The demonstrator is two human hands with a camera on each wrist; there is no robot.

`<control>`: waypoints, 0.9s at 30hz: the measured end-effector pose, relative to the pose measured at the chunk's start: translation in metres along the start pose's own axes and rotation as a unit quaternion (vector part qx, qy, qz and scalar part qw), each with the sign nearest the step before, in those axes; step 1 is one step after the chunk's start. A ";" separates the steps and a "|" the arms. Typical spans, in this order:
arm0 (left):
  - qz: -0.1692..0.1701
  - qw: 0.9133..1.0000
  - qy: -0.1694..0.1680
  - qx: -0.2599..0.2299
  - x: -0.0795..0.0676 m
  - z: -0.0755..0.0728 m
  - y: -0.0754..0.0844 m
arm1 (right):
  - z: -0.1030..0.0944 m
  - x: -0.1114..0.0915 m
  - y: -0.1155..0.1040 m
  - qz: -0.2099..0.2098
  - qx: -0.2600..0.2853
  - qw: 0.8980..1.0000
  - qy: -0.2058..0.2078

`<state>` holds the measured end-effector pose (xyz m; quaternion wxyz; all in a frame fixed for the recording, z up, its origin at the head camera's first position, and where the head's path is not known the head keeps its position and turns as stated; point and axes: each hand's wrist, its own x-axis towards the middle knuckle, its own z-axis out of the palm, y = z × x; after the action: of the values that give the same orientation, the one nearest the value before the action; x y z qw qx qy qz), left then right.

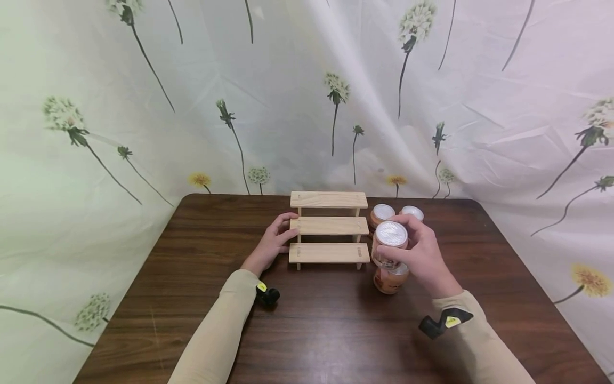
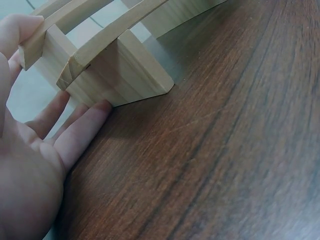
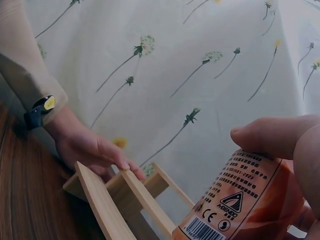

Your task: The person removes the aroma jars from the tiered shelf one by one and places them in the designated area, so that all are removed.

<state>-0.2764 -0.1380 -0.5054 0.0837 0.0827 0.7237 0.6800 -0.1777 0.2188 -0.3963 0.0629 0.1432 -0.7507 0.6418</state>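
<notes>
A small three-tier wooden display rack [image 1: 329, 253] stands on the table. My left hand [image 1: 274, 240] grips the left end of its middle shelf, thumb at the front edge. In the left wrist view, other fingers [image 2: 82, 132] of that hand rest against the rack's side panel [image 2: 142, 72]. My right hand [image 1: 424, 253] holds an upright jar [image 1: 391, 234] with a silvery lid, just right of the rack. Its orange label with print and a barcode [image 3: 202, 229] shows in the right wrist view. Below the held jar, partly hidden by it, is another jar [image 1: 390, 281].
Two more similar jars [image 1: 382, 212] stand behind the right hand, beside the rack's upper shelf. The dark wood-grain table [image 1: 307, 330] ends at a hanging cloth [image 1: 288, 106] printed with dandelions. A small black camera [image 1: 443, 322] is strapped to the right wrist.
</notes>
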 end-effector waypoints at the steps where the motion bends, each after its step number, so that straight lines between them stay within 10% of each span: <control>1: 0.000 1.000 -0.001 0.000 0.000 0.000 0.000 | -0.003 -0.001 0.002 -0.001 -0.003 1.000 0.004; 27: 0.000 1.000 -0.001 0.001 0.001 -0.001 -0.001 | -0.065 -0.023 0.012 -0.005 -0.039 0.995 0.097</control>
<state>-0.2774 -0.1392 -0.5068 0.0847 0.0833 0.7246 0.6789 -0.1655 0.2871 -0.4027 0.1438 0.0816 -0.7648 0.6227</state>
